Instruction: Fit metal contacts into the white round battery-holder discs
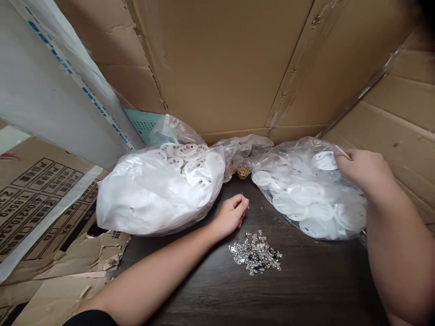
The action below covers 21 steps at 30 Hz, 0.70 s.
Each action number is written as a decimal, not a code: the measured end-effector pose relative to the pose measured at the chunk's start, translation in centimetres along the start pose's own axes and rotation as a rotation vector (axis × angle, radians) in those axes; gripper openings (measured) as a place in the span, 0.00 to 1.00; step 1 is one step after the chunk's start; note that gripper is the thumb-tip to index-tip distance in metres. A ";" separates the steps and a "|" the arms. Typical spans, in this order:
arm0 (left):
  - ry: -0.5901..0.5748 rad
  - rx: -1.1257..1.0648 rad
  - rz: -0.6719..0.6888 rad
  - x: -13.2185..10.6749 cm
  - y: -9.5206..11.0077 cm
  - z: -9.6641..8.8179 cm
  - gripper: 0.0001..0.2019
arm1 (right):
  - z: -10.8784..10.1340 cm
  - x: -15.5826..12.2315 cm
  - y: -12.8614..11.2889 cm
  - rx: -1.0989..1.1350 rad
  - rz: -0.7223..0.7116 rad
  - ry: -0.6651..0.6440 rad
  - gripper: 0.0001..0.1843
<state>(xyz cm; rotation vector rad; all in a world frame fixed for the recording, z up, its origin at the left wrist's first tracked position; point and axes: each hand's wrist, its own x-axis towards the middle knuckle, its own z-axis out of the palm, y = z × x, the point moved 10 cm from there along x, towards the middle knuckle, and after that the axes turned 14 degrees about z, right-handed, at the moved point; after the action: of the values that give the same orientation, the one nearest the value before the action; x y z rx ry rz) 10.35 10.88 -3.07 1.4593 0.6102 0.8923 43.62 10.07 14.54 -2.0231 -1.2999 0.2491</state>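
My right hand (pixel 363 170) is closed at the mouth of the right clear plastic bag (pixel 295 210). Its fingertips are on the edge of a white round card (pixel 324 160) with small dark marks, and a thin wooden stick (pixel 344 153) sticks out from the same fingers. Many similar white discs lie inside this bag. My left hand (pixel 232 213) rests on the dark table, fingers curled into a pinch; whatever is in them is too small to make out. Just in front of it lies a pile of small shiny silver and black metal pieces (pixel 254 253).
A second plastic bag (pixel 152 194) full of printed white discs stands on the left. Between the bags sits a small heap of gold-coloured bits (pixel 243 172) in crumpled plastic. Cardboard walls (pixel 220 68) close off the back and right. A printed carton (pixel 50 194) lies at left.
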 end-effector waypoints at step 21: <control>-0.106 0.185 0.176 -0.6 3.4 0.1 0.17 | 15.0 -7.7 -33.7 0.028 -0.586 -0.300 0.28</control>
<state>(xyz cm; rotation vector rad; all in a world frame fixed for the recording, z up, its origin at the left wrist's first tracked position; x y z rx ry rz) 9.64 10.01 0.16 1.7372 0.5010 0.9055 8.14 18.52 23.98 -1.5312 -1.9961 0.2964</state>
